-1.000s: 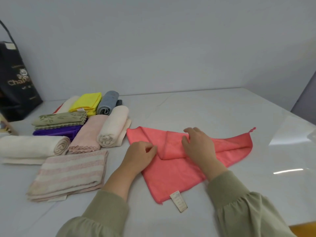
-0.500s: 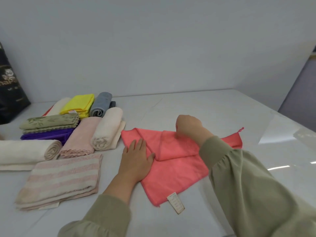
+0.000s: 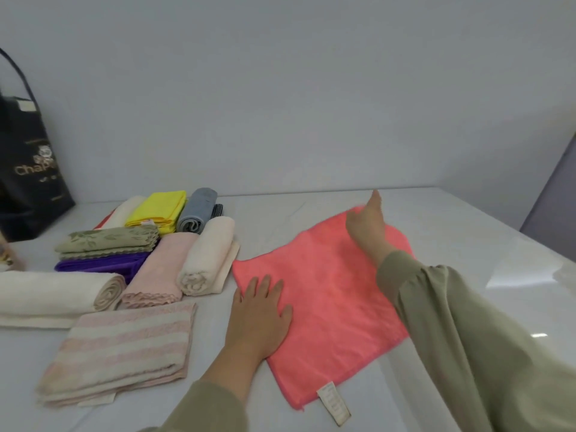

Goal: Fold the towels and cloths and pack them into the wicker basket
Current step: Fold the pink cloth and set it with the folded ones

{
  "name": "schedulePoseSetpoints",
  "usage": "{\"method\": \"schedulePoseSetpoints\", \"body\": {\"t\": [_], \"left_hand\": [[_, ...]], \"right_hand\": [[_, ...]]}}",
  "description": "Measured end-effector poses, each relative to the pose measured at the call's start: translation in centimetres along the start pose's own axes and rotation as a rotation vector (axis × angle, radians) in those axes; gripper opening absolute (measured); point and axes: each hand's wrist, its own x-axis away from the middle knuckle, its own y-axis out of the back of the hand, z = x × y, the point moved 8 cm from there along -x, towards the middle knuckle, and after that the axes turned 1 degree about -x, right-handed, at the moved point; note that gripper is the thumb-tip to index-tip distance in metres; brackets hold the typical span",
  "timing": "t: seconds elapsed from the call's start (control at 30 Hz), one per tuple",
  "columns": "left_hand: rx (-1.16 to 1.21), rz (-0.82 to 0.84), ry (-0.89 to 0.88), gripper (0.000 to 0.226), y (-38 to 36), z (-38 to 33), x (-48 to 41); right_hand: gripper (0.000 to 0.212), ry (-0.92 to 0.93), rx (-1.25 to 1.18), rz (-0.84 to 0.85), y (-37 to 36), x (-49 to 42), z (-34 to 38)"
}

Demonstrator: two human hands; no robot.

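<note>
A coral pink cloth [image 3: 327,291] lies spread flat on the white table [image 3: 486,238], with a white label [image 3: 333,406] at its near corner. My left hand [image 3: 261,310] presses flat on the cloth's near-left part, fingers straight. My right hand [image 3: 366,222] reaches across to the cloth's far edge with fingers stretched forward; it is blurred. No wicker basket is in view.
Left of the cloth lie folded and rolled towels: striped pink [image 3: 121,347], a cream roll [image 3: 56,291], pale pink [image 3: 159,272], a second cream roll [image 3: 208,254], green [image 3: 109,241], purple [image 3: 99,265], yellow [image 3: 159,208], grey [image 3: 198,210]. A black bag [image 3: 28,169] stands at the far left.
The folded flap of the coral cloth has been opened out, so the cloth lies flat. My right hand moved from the fold to the far edge; my left hand flattened onto the cloth.
</note>
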Motion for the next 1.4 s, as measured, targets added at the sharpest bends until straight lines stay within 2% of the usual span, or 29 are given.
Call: {"method": "schedulePoseSetpoints", "body": {"t": [0.07,0.2,0.23,0.37,0.43,0.5,0.6,0.7,0.77,0.87,1.0,1.1,1.2,1.23,1.3,1.37,1.4], "left_hand": [[-0.006,0.010,0.004,0.058,-0.1,0.0,-0.1],[-0.008,0.019,0.000,0.058,0.0,0.0,-0.1],[-0.008,0.028,-0.005,0.057,0.0,0.0,-0.1],[0.009,0.096,-0.033,0.055,0.0,-0.3,-0.2],[-0.004,0.094,-0.023,0.054,0.4,-0.2,-0.3],[-0.108,-0.002,0.006,0.052,1.9,0.0,-0.6],[-0.204,-0.124,0.020,0.042,4.4,-1.3,-0.4],[-0.257,-0.107,-0.003,0.028,5.4,-3.2,0.2],[-0.260,-0.060,-0.020,0.029,5.2,-3.9,0.8],[-0.229,0.047,-0.034,0.041,3.8,-3.8,1.4],[-0.142,0.292,-0.024,0.066,-0.1,-2.1,1.9],[-0.110,0.307,-0.104,0.067,-0.8,-1.5,1.7],[-0.009,0.274,-0.245,0.060,-0.1,-1.7,1.5],[0.085,0.239,-0.270,0.054,0.5,-1.7,1.4],[0.242,0.151,-0.267,0.037,2.1,-1.2,1.0],[0.235,0.053,-0.241,0.030,3.2,-0.2,0.3],[0.197,0.032,-0.202,0.027,3.4,0.5,-0.1]], "right_hand": [[0.070,0.099,0.192,0.057,-1.7,2.1,-0.4],[0.056,0.233,0.633,0.406,-5.9,6.9,-4.3],[0.053,0.248,0.707,0.445,-6.0,7.8,-5.2],[0.048,0.264,0.764,0.382,-3.4,9.3,-4.9],[0.045,0.278,0.873,0.375,-2.4,10.4,-3.9],[0.037,0.292,1.077,0.382,-2.0,11.5,-3.3],[0.035,0.165,1.245,0.504,-0.8,12.6,-4.5],[0.034,0.210,1.221,0.663,0.0,14.0,-3.2],[0.032,0.194,1.109,0.768,0.6,14.4,-1.6],[0.032,0.313,0.943,0.675,1.0,13.0,0.7],[0.038,0.349,1.073,0.723,0.5,14.4,-2.2],[0.034,0.394,1.068,0.700,0.3,15.5,-1.9],[0.033,0.321,1.064,0.806,0.4,16.2,-1.7],[0.029,0.328,1.092,0.761,0.6,15.7,-1.4],[0.021,0.382,1.086,0.545,1.0,14.1,-0.2],[0.026,0.388,1.010,0.392,1.1,12.4,-0.1],[0.028,0.388,0.977,0.382,0.7,11.8,-0.6]]}}
